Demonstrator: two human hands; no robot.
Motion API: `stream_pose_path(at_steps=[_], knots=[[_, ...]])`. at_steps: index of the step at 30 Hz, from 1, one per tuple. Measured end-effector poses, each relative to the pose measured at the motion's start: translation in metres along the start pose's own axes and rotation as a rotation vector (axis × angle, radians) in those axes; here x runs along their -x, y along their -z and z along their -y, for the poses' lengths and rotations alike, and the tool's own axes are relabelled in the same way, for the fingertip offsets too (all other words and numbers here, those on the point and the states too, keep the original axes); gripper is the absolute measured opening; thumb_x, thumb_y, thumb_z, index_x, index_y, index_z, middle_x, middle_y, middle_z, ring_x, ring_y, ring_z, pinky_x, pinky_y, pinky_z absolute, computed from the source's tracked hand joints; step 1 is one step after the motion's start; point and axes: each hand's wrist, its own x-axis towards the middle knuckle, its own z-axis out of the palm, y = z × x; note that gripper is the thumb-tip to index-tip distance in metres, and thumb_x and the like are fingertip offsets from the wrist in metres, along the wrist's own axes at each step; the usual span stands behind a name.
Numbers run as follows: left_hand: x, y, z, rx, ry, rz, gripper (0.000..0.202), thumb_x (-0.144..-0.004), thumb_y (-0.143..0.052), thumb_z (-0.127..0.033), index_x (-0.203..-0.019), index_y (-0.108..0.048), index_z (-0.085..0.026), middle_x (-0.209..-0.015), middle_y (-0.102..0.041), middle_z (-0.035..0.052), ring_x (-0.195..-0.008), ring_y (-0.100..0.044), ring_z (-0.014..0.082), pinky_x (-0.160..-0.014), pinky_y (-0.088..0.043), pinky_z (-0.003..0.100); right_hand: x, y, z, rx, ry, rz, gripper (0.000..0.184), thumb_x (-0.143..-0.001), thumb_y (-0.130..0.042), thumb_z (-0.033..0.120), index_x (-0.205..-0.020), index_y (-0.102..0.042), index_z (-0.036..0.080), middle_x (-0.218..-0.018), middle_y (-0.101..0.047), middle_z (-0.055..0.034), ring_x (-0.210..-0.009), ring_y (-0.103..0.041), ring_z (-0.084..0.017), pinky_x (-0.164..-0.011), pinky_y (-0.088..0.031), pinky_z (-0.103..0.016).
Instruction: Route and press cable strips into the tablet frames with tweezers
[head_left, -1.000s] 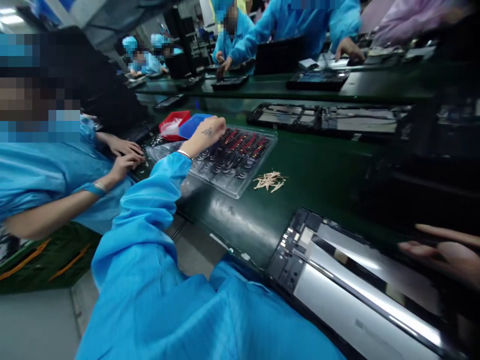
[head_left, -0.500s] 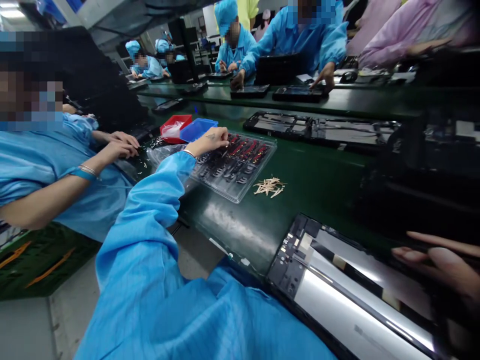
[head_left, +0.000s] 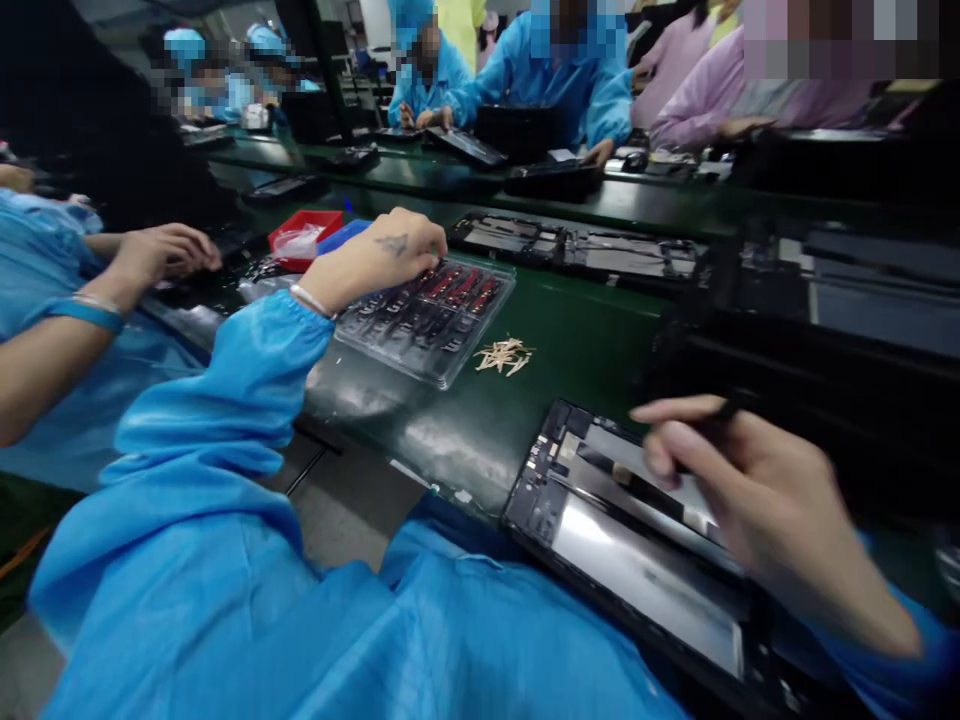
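Observation:
My left hand (head_left: 382, 255) is over the far edge of a clear plastic tray (head_left: 444, 380), fingertips pinched together and pointing down. Whatever they hold, if anything, is hidden. Small black parts and red-and-black parts (head_left: 465, 288) lie in rows in the tray. Over the right part of an opened tablet-like device (head_left: 645, 570) hovers my right hand (head_left: 772, 500), its thumb and fingers drawn together. A dark, slim thing shows by its knuckles, too blurred to name. The device has its silvery inside facing up, slanted at the bench's near edge.
A pile of pale strips (head_left: 506, 355) lies right of the tray. Behind are a red bin (head_left: 304, 235), a blue bin (head_left: 349, 235) and more opened devices (head_left: 630, 255). A co-worker's hand (head_left: 165, 250) is at left. Black equipment (head_left: 750, 350) stands at right.
My right hand has come in from the right edge over the device. My left hand stays at the tray, fingers still together. The view has shifted; a co-worker opposite has lifted a device to a tilt.

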Motion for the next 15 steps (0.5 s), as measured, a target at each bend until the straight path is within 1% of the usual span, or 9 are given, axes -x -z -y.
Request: stream_pose_path(at_steps=[2, 4, 5, 7, 9, 10, 11, 12, 15], knots=[[0.007, 0.003, -0.045, -0.011, -0.125, -0.147, 0.025, -0.097, -0.049, -0.023, -0.109, -0.070, -0.019, -0.105, -0.067, 0.0099, -0.100, -0.065, 0.0256, -0.091, -0.050, 0.039, -0.011, -0.019, 0.004, -0.216, -0.157, 0.127, 0.028, -0.087, -0.073, 0.048, -0.096, -0.076, 0.022, -0.066, -0.059, -0.0006, -0.055, -0.049, -0.011, -0.052, -0.041, -0.026], [0.020, 0.000, -0.091, -0.025, -0.253, -0.306, 0.030, -0.103, -0.040, -0.024, -0.111, -0.069, -0.018, -0.109, -0.066, 0.0115, -0.099, -0.067, 0.0247, -0.084, -0.054, 0.039, -0.020, -0.032, 0.003, -0.404, -0.261, 0.207, 0.034, -0.089, -0.070, 0.051, -0.098, -0.076, 0.018, -0.072, -0.061, -0.0008, -0.055, -0.044, -0.008, -0.054, -0.039, -0.024], [0.027, -0.004, -0.112, -0.049, -0.372, -0.339, 0.034, -0.105, -0.035, -0.022, -0.109, -0.069, -0.018, -0.105, -0.067, 0.0110, -0.096, -0.068, 0.0236, -0.080, -0.056, 0.038, -0.024, -0.036, 0.002, -0.474, -0.272, 0.225, 0.037, -0.090, -0.069, 0.053, -0.095, -0.075, 0.017, -0.075, -0.062, -0.0011, -0.056, -0.043, -0.007, -0.055, -0.039, -0.024], [0.039, -0.014, -0.146, -0.115, -0.690, -0.402, 0.034, -0.106, -0.036, -0.021, -0.107, -0.070, -0.020, -0.100, -0.069, 0.0084, -0.092, -0.070, 0.0213, -0.075, -0.058, 0.035, -0.026, -0.040, 0.000, -0.569, -0.256, 0.205, 0.039, -0.087, -0.072, 0.054, -0.082, -0.071, 0.016, -0.072, -0.059, 0.0004, -0.057, -0.042, -0.007, -0.055, -0.039, -0.024], [0.046, -0.027, -0.166, -0.165, -0.994, -0.512, 0.024, -0.104, -0.047, -0.021, -0.107, -0.071, -0.019, -0.099, -0.071, 0.0068, -0.093, -0.070, 0.0204, -0.077, -0.060, 0.033, -0.025, -0.040, -0.001, -0.605, -0.245, 0.140, 0.037, -0.081, -0.079, 0.050, -0.073, -0.065, 0.017, -0.068, -0.054, 0.0029, -0.059, -0.043, -0.008, -0.055, -0.038, -0.023], [0.047, -0.032, -0.173, -0.178, -1.098, -0.574, 0.019, -0.102, -0.053, -0.020, -0.107, -0.071, -0.017, -0.101, -0.071, 0.0069, -0.095, -0.071, 0.0204, -0.080, -0.061, 0.033, -0.023, -0.039, 0.000, -0.602, -0.247, 0.106, 0.034, -0.078, -0.082, 0.047, -0.073, -0.065, 0.017, -0.068, -0.053, 0.0034, -0.061, -0.044, -0.008, -0.056, -0.038, -0.022], [0.047, -0.037, -0.177, -0.181, -1.163, -0.633, 0.016, -0.099, -0.058, -0.018, -0.106, -0.072, -0.016, -0.101, -0.071, 0.0072, -0.097, -0.071, 0.0206, -0.084, -0.061, 0.033, -0.021, -0.038, 0.000, -0.589, -0.252, 0.079, 0.031, -0.076, -0.084, 0.043, -0.076, -0.068, 0.018, -0.069, -0.054, 0.0033, -0.063, -0.046, -0.009, -0.057, -0.039, -0.022], [0.047, -0.041, -0.179, -0.183, -1.194, -0.673, 0.014, -0.098, -0.060, -0.017, -0.105, -0.072, -0.015, -0.101, -0.071, 0.0074, -0.098, -0.071, 0.0208, -0.088, -0.061, 0.033, -0.020, -0.036, 0.001, -0.570, -0.255, 0.062, 0.028, -0.075, -0.085, 0.041, -0.080, -0.070, 0.018, -0.071, -0.056, 0.0029, -0.064, -0.047, -0.009, -0.057, -0.039, -0.021], [0.044, -0.047, -0.182, -0.194, -1.208, -0.699, 0.013, -0.097, -0.063, -0.016, -0.103, -0.073, -0.014, -0.101, -0.072, 0.0081, -0.098, -0.071, 0.0214, -0.088, -0.062, 0.033, -0.017, -0.031, 0.002, -0.507, -0.229, 0.031, 0.025, -0.076, -0.084, 0.041, -0.085, -0.074, 0.019, -0.068, -0.055, 0.0026, -0.063, -0.047, -0.010, -0.057, -0.039, -0.023]])
